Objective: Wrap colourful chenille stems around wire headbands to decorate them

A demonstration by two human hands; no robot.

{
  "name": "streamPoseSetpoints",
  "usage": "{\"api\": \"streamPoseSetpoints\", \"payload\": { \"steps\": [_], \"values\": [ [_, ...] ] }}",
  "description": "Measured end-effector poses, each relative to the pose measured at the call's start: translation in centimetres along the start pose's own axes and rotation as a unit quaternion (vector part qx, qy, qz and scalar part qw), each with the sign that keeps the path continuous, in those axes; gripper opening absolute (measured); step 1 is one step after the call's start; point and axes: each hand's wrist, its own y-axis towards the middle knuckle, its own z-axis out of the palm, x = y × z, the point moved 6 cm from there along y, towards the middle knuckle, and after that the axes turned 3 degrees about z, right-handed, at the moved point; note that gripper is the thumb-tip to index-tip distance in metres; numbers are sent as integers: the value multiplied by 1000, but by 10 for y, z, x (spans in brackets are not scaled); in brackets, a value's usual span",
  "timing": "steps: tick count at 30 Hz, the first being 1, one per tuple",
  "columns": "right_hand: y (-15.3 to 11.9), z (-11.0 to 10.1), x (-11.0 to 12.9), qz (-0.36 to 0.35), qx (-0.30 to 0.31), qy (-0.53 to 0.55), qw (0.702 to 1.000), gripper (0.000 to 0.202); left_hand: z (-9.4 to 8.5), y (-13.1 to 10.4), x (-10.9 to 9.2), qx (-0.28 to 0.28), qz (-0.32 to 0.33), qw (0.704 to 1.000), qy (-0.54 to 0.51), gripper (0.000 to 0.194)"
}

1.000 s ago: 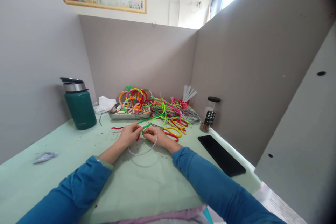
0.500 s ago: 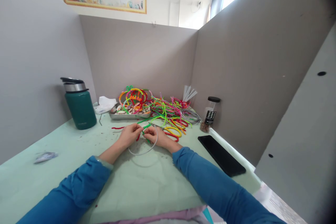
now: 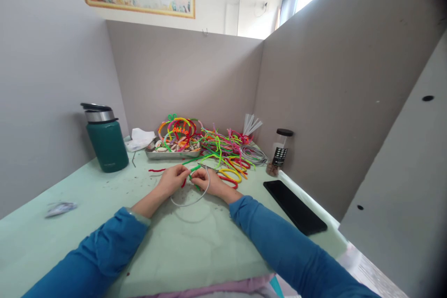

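My left hand (image 3: 174, 179) is closed in a pinch on a green pipe cleaner (image 3: 194, 168) that is wound round a grey wire hoop (image 3: 191, 204). My right hand (image 3: 206, 179) pinches the lower part of the same green pipe cleaner, close to the left fingertips. The hoop hangs in a curve below both hands, above the table. A short red piece (image 3: 184, 183) shows under the left fingers. Just beyond the right hand lie scissors (image 3: 231, 177) with red and yellow handles. My fingers hide part of the winding.
A metal tray (image 3: 174, 154) holds wooden pieces and finished colourful hoops. Beside it lie a heap of pipe cleaners (image 3: 223, 144) and a grey wire coil (image 3: 254, 154). A green bottle (image 3: 107, 144) stands left; a jar (image 3: 279, 153) and a black phone (image 3: 295, 206) are at right.
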Motion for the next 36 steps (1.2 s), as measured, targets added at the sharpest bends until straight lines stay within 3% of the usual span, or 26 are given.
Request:
{"api": "streamPoseSetpoints", "payload": {
  "steps": [23, 36],
  "values": [
    [0, 0, -2, -16, -5, 10, 1000, 7, 0, 0, -2, 12, 10, 999, 31, 33],
    [2, -1, -5, 9, -21, -24, 999, 7, 11, -3, 1, 69, 14, 997, -31, 32]
  ]
}}
